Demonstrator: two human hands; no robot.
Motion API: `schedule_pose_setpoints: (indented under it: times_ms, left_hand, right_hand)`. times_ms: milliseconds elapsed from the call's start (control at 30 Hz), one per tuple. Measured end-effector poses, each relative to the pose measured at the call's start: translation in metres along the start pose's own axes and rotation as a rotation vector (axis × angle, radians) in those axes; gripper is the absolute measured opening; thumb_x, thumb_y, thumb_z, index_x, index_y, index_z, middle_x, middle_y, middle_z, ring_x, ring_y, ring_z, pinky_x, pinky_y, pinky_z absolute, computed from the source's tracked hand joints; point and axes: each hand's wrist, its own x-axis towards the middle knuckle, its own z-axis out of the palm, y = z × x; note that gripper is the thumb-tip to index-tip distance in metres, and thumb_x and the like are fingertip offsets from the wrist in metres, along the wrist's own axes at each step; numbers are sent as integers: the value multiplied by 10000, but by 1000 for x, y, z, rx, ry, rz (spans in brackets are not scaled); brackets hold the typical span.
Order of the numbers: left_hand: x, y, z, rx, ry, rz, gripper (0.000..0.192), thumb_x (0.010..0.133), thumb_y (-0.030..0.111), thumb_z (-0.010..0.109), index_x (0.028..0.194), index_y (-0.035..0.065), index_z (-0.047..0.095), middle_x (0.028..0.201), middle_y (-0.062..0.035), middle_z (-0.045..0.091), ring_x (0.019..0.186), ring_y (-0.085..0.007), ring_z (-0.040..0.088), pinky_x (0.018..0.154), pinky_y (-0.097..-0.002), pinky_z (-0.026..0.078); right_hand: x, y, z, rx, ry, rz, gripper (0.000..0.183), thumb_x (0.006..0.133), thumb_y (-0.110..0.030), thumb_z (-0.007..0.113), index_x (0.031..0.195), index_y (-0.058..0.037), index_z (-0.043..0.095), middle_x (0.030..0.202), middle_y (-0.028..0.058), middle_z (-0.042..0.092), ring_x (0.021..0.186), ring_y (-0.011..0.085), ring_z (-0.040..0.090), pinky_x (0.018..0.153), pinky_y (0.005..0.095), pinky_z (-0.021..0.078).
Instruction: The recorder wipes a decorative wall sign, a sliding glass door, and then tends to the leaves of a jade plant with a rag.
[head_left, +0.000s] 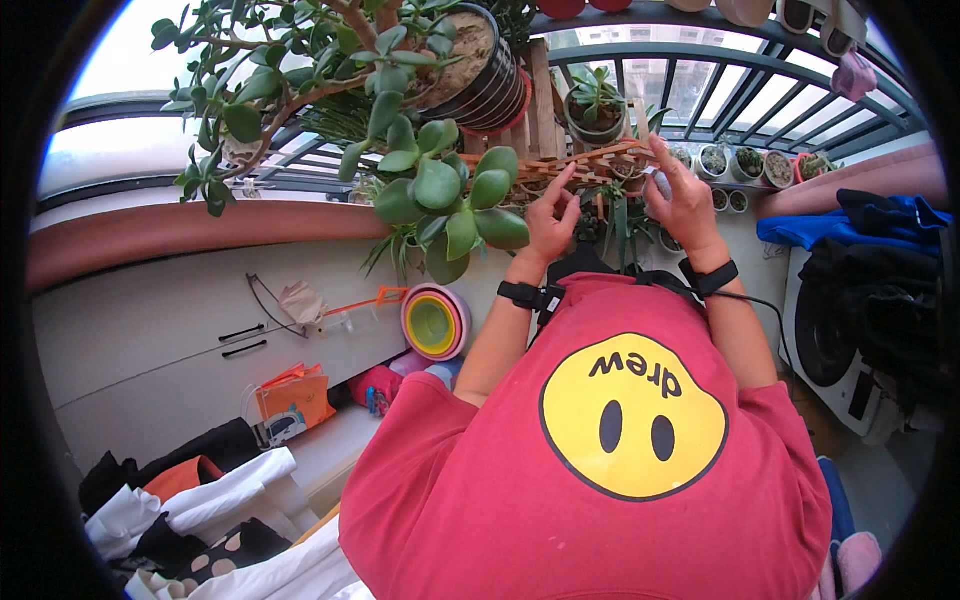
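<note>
My left hand (555, 219) reaches forward, its index finger raised against the reddish-brown wooden slats (600, 159) before me. At the right end of these slats is my right hand (681, 196), its index finger pointing up and its thumb apart. A small pale thing lies by its fingers, too small to name. Whether either hand grips the slats I cannot tell. Behind them a succulent (598, 101) stands in a round pot (595, 129). Below and between my hands are long-leaved green plants (619, 221). At upper left a jade plant (442, 187) hangs over the slats from its black pot (480, 82).
Small potted cacti (748, 162) line the sill before dark metal railings (705, 90). Shoes (795, 15) rest above. A washing machine (847, 375) with clothes on top (862, 285) stands right. At left are white cabinets (150, 315), nested plastic basins (433, 324) and piled clothes (225, 510).
</note>
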Motion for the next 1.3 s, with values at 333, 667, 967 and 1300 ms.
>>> schedule_pose_setpoints:
  times_ms: [333,667,967,1300]
  left_hand:
    - [-15,-15,-15,39,-13,-11,260,944,37,604,1176,69,715,765,-23,661,692,-85,603,653,-255,495]
    - [-23,-24,-15,18,303,-130,178,981,60,577,1116,21,685,687,14,597,615,-61,538,569,-230,435]
    - [-8,-52,-37,-840,817,-351,473,930,20,553,1393,29,459,701,-20,565,590,-98,490,559,-234,397]
    - [-2,-44,-45,-1111,684,-213,615,911,17,552,1494,102,375,770,-60,609,644,-133,554,637,-284,495]
  right_hand:
    - [-47,87,2,-291,-647,426,380,813,-185,645,1185,-128,695,1002,184,708,882,367,689,795,450,557]
    - [-50,43,12,-173,-444,484,637,825,-191,632,1444,-219,486,893,238,683,821,431,666,747,515,533]
    - [-70,47,50,-189,-795,373,695,832,-158,604,1499,-204,414,896,236,681,841,440,658,744,520,536]
    - [-59,29,42,-145,-681,426,651,876,-213,631,1487,-171,410,901,232,692,837,443,660,748,523,532]
